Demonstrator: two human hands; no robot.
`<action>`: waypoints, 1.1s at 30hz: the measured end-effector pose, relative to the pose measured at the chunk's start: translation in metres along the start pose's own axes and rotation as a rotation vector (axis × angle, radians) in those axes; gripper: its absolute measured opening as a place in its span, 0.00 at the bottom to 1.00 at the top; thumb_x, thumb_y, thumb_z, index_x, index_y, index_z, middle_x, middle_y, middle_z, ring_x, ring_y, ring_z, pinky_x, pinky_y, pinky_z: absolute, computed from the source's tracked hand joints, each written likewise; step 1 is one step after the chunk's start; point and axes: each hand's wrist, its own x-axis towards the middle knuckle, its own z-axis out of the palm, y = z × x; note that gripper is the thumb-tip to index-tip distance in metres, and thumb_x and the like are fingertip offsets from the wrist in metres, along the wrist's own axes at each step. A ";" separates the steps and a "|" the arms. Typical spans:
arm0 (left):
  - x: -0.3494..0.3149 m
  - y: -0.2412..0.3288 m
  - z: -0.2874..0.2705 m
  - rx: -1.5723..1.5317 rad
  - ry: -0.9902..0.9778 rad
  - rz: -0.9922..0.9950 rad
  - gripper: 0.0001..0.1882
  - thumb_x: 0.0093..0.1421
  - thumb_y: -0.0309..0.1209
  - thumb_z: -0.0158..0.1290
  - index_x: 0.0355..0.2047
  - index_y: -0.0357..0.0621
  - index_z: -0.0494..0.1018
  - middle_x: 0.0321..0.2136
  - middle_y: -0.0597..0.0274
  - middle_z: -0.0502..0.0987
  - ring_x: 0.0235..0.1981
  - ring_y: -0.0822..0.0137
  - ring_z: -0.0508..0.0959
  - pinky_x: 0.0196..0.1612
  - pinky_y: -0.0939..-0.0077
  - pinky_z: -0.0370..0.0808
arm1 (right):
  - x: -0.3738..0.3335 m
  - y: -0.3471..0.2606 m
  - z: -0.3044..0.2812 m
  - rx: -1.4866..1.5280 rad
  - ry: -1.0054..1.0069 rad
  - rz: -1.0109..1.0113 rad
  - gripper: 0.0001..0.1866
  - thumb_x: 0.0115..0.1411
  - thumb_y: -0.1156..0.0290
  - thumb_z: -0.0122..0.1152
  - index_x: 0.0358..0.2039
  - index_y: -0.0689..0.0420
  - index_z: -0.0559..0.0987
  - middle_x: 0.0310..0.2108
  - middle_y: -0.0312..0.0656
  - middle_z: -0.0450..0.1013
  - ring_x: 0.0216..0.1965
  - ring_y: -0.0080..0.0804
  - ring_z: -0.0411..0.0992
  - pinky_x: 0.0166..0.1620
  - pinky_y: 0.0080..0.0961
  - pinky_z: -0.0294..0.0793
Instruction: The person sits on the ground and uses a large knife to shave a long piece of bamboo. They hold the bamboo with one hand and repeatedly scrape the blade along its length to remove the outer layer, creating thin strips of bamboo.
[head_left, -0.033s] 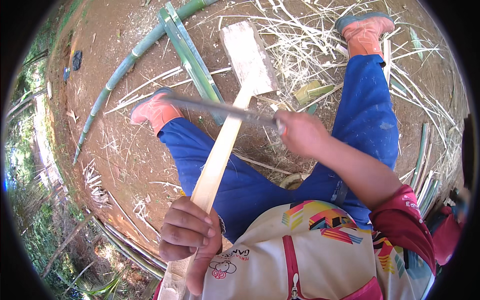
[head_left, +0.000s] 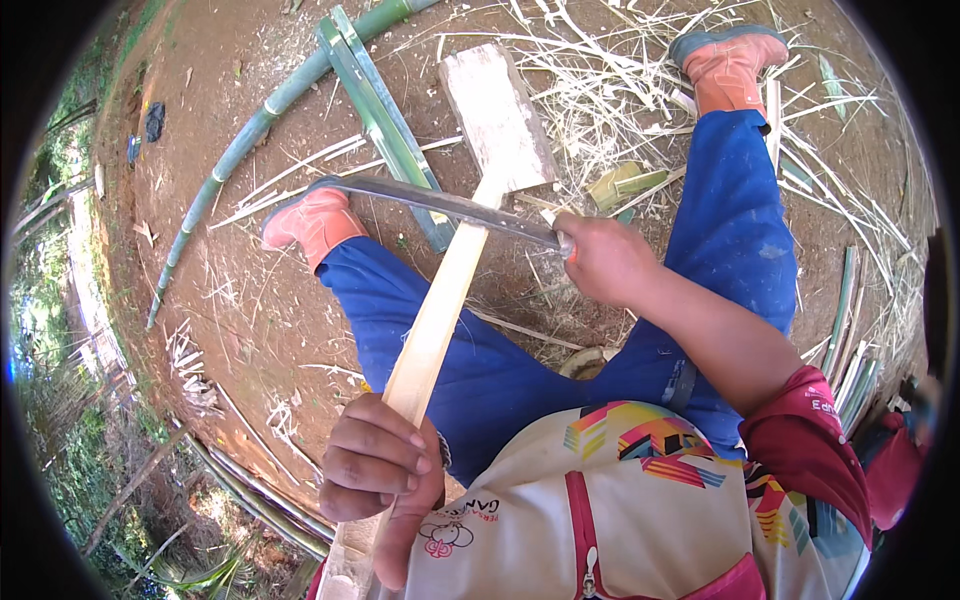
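My left hand (head_left: 378, 465) is wrapped round the near part of a long pale bamboo strip (head_left: 440, 310), which slants away from me. Its far end meets the near edge of a wooden block (head_left: 497, 120) on the ground. In my right hand (head_left: 608, 260) is the handle of a machete (head_left: 415, 198), most of the handle hidden by the fingers. The long dark blade points left and lies across the strip near its far end, just short of the block. Whether the edge bites into the strip, I cannot tell.
My legs in blue trousers spread either side, with orange boots (head_left: 312, 228) beyond. A split green bamboo length (head_left: 385, 125) and a curved bamboo pole (head_left: 240, 143) lie left of the block. Shavings (head_left: 620, 80) cover the ground at its right. Part of another person (head_left: 892, 470) shows at the right edge.
The machete blade, blurred before, is now sharp and slightly farther from me over the strip. My right hand has shifted a little with it; the left hand and strip look unmoved.
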 end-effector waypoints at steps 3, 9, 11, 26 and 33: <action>0.001 -0.002 0.001 -0.025 -0.004 0.005 0.36 0.53 0.74 0.51 0.25 0.54 0.59 0.16 0.73 0.63 0.16 0.76 0.65 0.25 0.80 0.67 | -0.008 -0.007 -0.006 0.033 -0.120 -0.014 0.14 0.55 0.74 0.59 0.44 0.53 0.74 0.32 0.50 0.77 0.36 0.52 0.78 0.38 0.49 0.77; 0.001 -0.001 0.000 0.017 0.022 -0.011 0.35 0.53 0.74 0.51 0.24 0.55 0.59 0.16 0.74 0.64 0.16 0.77 0.65 0.25 0.80 0.67 | 0.000 0.005 0.001 -0.014 -0.022 -0.042 0.13 0.57 0.74 0.56 0.44 0.54 0.74 0.30 0.52 0.77 0.35 0.53 0.78 0.39 0.49 0.77; 0.002 -0.001 0.001 0.010 0.014 -0.001 0.35 0.53 0.74 0.51 0.24 0.55 0.59 0.16 0.75 0.64 0.16 0.77 0.65 0.25 0.80 0.67 | 0.014 0.030 0.012 -0.017 0.034 0.015 0.12 0.58 0.73 0.55 0.44 0.54 0.74 0.30 0.53 0.77 0.34 0.53 0.78 0.39 0.50 0.76; 0.001 -0.007 -0.003 0.027 0.042 0.065 0.34 0.56 0.71 0.51 0.24 0.53 0.59 0.16 0.73 0.66 0.15 0.77 0.66 0.20 0.84 0.67 | 0.012 0.002 -0.004 -0.053 -0.068 -0.052 0.16 0.56 0.73 0.57 0.46 0.54 0.75 0.30 0.52 0.77 0.35 0.52 0.79 0.40 0.49 0.77; 0.007 -0.009 -0.001 0.015 0.018 0.082 0.33 0.57 0.69 0.52 0.24 0.53 0.59 0.16 0.74 0.66 0.14 0.78 0.67 0.20 0.84 0.67 | 0.042 0.040 0.012 -0.035 -0.071 0.125 0.13 0.56 0.72 0.58 0.43 0.52 0.74 0.28 0.49 0.77 0.34 0.50 0.79 0.38 0.47 0.77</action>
